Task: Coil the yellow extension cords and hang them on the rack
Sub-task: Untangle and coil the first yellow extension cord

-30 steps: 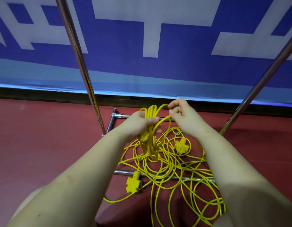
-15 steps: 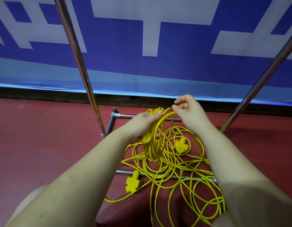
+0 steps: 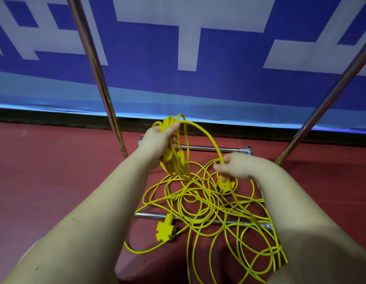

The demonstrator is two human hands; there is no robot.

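- Where the person's forearms reach forward, loose yellow extension cord (image 3: 200,203) lies in tangled loops on the red floor (image 3: 44,181), spread over the lower bars of the rack.
- Nearest of the plug ends, a yellow three-way socket head (image 3: 165,228) rests against the near chrome base bar (image 3: 149,215), with a short tail of cord curving away beneath it.
- On the right, the right hand (image 3: 236,166) has its fingers curled down around a single strand, pinching it just above a second yellow socket head (image 3: 224,184) that lies among the loops.
- From that hand the strand arches up and over to the left hand (image 3: 159,143), which is raised higher and farther out.
- That left hand grips a gathered coil (image 3: 175,160) of several turns, thumb across the top; the coil hangs from the fist and its bottom meets the pile.
- Behind the hands runs the far base bar (image 3: 215,149), and two chrome uprights of the rack (image 3: 96,64) rise on either side, leaning outward in the wide view.
- Beyond everything, a blue and white banner (image 3: 219,78) covers the wall down to a dark skirting strip.
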